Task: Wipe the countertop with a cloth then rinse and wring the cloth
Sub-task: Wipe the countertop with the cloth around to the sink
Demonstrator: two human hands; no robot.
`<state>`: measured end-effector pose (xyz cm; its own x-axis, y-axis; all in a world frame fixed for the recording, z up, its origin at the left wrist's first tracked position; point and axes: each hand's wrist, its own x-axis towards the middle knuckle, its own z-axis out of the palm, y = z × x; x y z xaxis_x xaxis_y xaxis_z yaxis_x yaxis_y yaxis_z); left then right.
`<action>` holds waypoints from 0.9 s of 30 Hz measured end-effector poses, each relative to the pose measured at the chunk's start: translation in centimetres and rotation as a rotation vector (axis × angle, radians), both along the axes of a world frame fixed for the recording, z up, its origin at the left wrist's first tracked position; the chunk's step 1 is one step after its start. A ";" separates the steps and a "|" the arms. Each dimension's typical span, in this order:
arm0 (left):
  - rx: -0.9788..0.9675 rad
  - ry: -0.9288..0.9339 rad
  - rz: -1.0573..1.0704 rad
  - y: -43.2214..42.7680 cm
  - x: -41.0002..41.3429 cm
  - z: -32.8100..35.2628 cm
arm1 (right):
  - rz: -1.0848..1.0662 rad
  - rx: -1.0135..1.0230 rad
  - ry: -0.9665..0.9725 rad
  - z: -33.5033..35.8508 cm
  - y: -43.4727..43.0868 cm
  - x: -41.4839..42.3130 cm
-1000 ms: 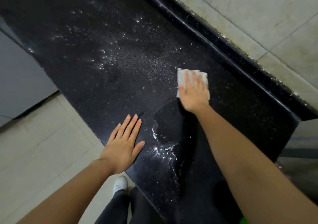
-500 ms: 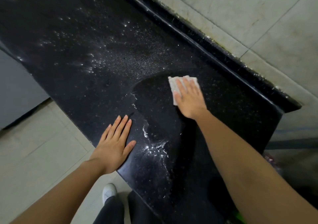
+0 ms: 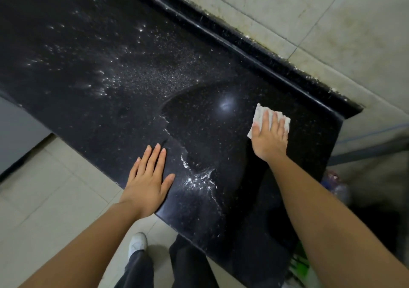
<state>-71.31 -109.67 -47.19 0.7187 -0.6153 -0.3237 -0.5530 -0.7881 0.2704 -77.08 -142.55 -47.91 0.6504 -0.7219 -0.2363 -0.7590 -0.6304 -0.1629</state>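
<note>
Pressing down with fingers spread flat, the right hand (image 3: 269,136) has no closed grip on the small white textured cloth (image 3: 259,113); the palm and fingers lie open on top of it and pin it against the glossy black speckled stone worktop (image 3: 124,101). The cloth shows past the fingertips and beside the thumb, folded into a rough rectangle. It sits near the worktop's right end, a little in front of the raised black stone ledge (image 3: 243,44) that runs along the back of the worktop.

Around the cloth and toward the worktop's front edge lies a darker, cleaner patch with a curved border. Beyond that border, toward the worktop's left end, fine white powdery specks (image 3: 141,75) are scattered across the stone. A thin bright line of white residue and droplets (image 3: 199,177) follows the border near the worktop's front edge.

The left hand (image 3: 148,179) holds nothing. It rests open and flat, fingers together and thumb out, on the worktop's front edge, just beside the residue line and well apart from the cloth.

Behind the ledge rise pale, stained wall tiles (image 3: 332,22). Below the worktop's front edge are pale floor tiles (image 3: 44,199), a white shoe (image 3: 137,242) and dark trouser legs (image 3: 190,265).
</note>
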 end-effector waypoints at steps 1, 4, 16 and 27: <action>-0.005 0.012 -0.004 0.0 0.1 0.0 | 0.015 0.003 -0.002 0.1 1.2 -0.9; 0.001 0.039 -0.004 0.0 0.3 0.0 | 0.058 0.005 -0.002 0.5 4.5 -3.8; -0.118 0.124 -0.044 0.6 0.6 0.5 | 0.076 -0.047 0.029 0.3 15.2 -19.6; -0.049 -0.061 -0.146 5.9 5.1 0.5 | -0.316 -0.047 0.027 0.5 24.2 -19.6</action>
<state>-66.17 -103.74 -46.68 0.6381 -0.7283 -0.2497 -0.6769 -0.6852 0.2688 -96.71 -118.39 -47.39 0.3862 -0.8977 -0.2123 -0.9221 -0.3691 -0.1164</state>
